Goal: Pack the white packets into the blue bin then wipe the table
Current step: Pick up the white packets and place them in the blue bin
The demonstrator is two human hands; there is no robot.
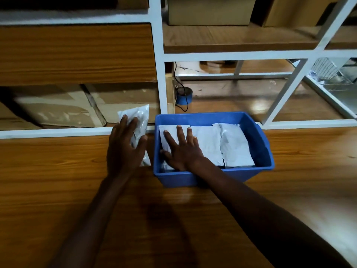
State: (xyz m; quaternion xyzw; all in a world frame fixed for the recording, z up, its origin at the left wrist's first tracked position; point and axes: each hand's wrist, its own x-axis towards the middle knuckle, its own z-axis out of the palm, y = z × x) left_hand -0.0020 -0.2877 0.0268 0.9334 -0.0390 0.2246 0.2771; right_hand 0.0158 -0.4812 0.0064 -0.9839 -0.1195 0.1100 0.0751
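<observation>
The packing step is in hand, and it looks close to done. Three packets are seen lying side by side in the bin (264, 151): the near-left packet (170, 138) is pressed flat under the right hand (183, 149), whose fingers (180, 132) are straight and spread, clamped on nothing. The middle packet (208, 144) lies just beyond the little finger, and the far packet (235, 146) lies past that, against the bin's right wall.

One loose packet (138, 120) is held outside the bin by the left hand (123, 146). Its fingers are laid over the upper part and the thumb (144, 139) is curled round the right edge, so the packet is gripped between them. It appears to be lifted or tilted off the table (58, 190), though the wide lens makes that hard to tell.

The next move calls for this packet to be carried to the right over the bin's left rim and set down where the right hand now presses. Room would have to be made by drawing that hand away. No cloth is seen, so wiping is judged not yet begun.
</observation>
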